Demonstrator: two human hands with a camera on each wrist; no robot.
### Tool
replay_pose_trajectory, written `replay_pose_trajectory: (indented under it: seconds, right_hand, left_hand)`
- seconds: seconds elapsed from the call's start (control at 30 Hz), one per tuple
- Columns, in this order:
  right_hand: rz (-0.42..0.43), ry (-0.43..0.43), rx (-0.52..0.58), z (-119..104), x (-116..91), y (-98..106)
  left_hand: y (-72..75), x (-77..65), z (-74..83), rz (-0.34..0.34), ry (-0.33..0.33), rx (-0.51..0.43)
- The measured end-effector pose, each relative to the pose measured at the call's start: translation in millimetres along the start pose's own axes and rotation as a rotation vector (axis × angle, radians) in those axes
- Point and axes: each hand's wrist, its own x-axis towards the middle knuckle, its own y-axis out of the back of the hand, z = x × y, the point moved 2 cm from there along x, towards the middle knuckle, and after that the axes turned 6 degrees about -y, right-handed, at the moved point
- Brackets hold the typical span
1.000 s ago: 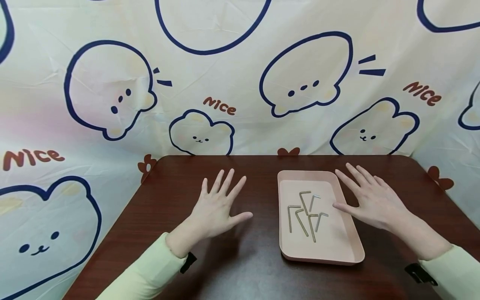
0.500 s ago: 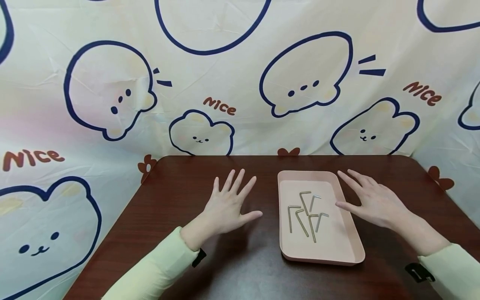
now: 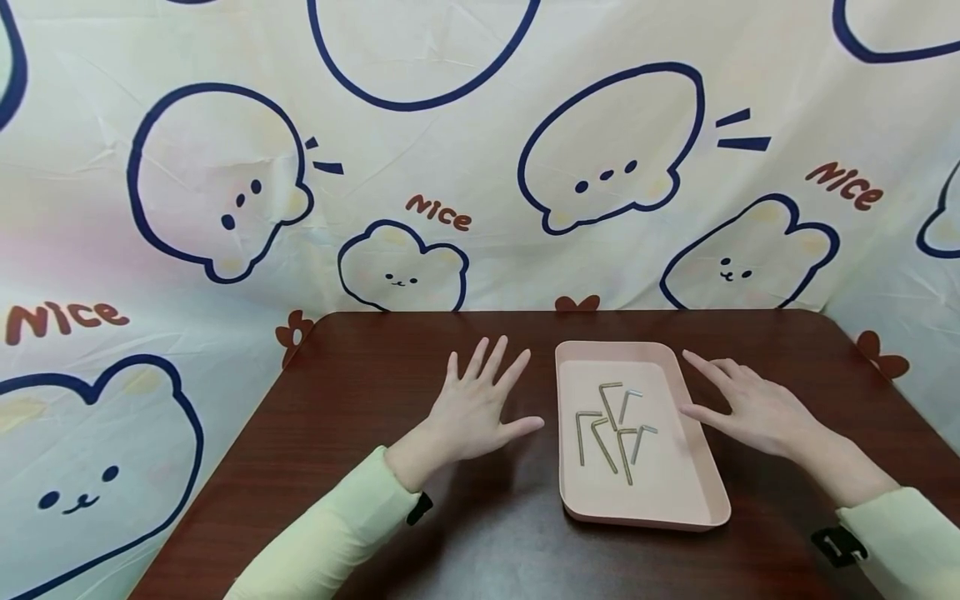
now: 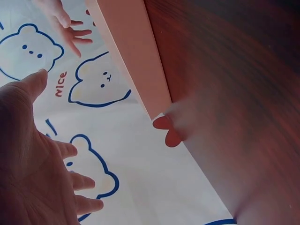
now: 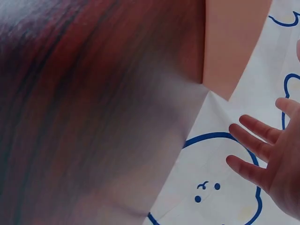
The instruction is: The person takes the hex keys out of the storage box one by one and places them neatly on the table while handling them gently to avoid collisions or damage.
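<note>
A shallow pink tray (image 3: 660, 500) stands on the table, right of the middle. Inside it lie several L-shaped hex keys, some brass-coloured like the hex key (image 3: 580, 442) at the left, others silver like the hex key (image 3: 637, 446) at the right. My left hand (image 3: 472, 417) hovers left of the tray, fingers spread and holding nothing. On the other side, my right hand (image 3: 765, 412) is held with fingers extended, its thumb and index finger close by the tray's right rim. Both palms show in the wrist views, the left palm (image 4: 33, 154) and the right palm (image 5: 286, 164), and neither holds anything.
The dark brown wooden table (image 3: 300, 467) reaches back to a cloth backdrop (image 3: 495, 267) printed with cartoon bears. Each wrist carries a black strap, such as the strap (image 3: 838, 546) below the right sleeve.
My left hand has moved right, nearer the tray. The right hand has shifted slightly to the right and turned a little. The tray and hex keys have stayed in place.
</note>
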Motion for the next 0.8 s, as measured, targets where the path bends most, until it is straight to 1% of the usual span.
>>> replay_pose_trajectory:
  seconds: [0.17,0.37,0.5,0.63,0.8]
  right_hand:
    - [-0.030,-0.014,0.048,5,1,-5]
    - [-0.062,-0.022,0.108,8,0,-10]
    - [-0.081,-0.029,0.174,9,-1,-13]
    - [-0.093,-0.029,0.244,10,0,-16]
    - [-0.108,0.002,0.353,14,0,-22]
  left_hand:
    - [-3.7,9.1,2.7,-0.021,0.005,-0.023]
    - [-7.7,19.9,7.2,-0.023,-0.004,-0.034]
    - [-9.7,25.4,10.6,-0.021,-0.007,-0.063]
    - [-12.8,29.6,12.7,-0.032,-0.003,-0.064]
    - [-15.1,32.7,14.6,-0.039,0.004,-0.063]
